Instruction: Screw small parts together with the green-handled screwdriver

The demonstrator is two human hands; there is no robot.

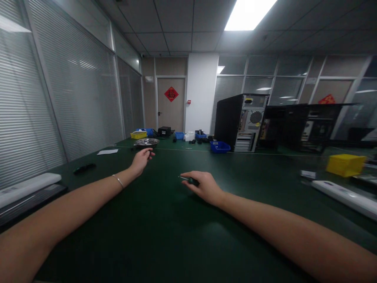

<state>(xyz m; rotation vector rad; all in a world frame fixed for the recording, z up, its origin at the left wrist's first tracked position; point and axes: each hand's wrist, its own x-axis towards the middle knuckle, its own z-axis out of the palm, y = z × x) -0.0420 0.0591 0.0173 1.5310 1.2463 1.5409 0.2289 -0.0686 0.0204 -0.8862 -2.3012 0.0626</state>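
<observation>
The fingers (pixel 196 181) of the right hand (pixel 204 186) are curled around a small screwdriver (pixel 188 180), its dark handle tucked under the palm and the thin metal tip poking out to the left, low over the green desk (pixel 165 228). The left hand (pixel 140 160) reaches further out, its fingers (pixel 149 154) loosely bunched together and holding nothing, just short of a shiny metal dish (pixel 146 142). A thin bracelet (pixel 119 181) sits on that wrist.

Between the two hands the desk is bare mat. To the left of the left arm lie a black flat tool (pixel 84 168) and a white sheet of paper (pixel 107 151). Beyond the dish stand a yellow bin (pixel 138 135) and small blue bins (pixel 219 146), with an open computer tower (pixel 241 122) behind them. Far right sits a yellow box (pixel 345 164) beside a long white strip (pixel 344 196).
</observation>
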